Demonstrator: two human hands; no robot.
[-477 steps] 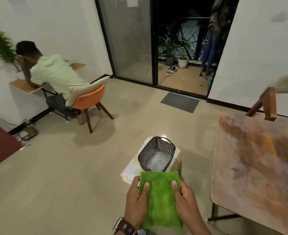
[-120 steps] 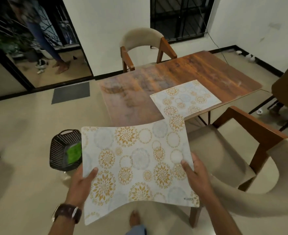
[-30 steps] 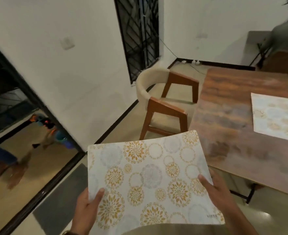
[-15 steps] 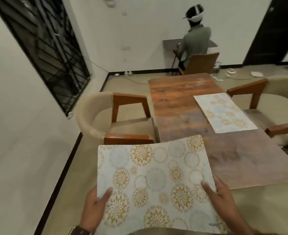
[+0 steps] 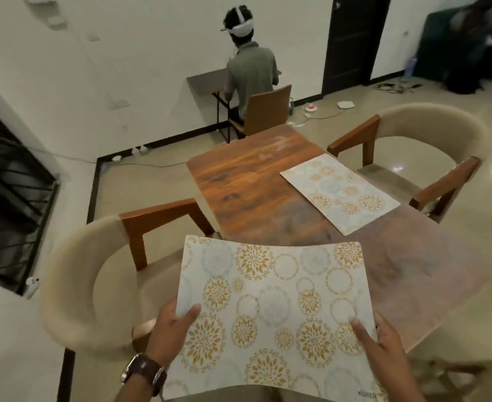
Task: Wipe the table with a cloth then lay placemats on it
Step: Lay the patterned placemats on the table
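I hold a white placemat (image 5: 270,309) with gold and grey flower circles in front of me, above the near end of the wooden table (image 5: 253,184). My left hand (image 5: 172,329) grips its left edge, thumb on top. My right hand (image 5: 381,343) grips its right edge near the bottom corner. A second placemat (image 5: 340,190) of the same pattern lies flat on the table's right side, by the right chair. The cloth is not in view.
A beige wooden-armed chair (image 5: 99,274) stands at the table's left, another chair (image 5: 430,149) at its right. A person wearing a headset (image 5: 250,71) sits at a small wall desk beyond the table. Cables and small objects lie on the floor near the dark door (image 5: 352,39).
I have moved round to the table's near end; the view shifted right and closer. Both hands still hold the placemat, now over the table's near edge.
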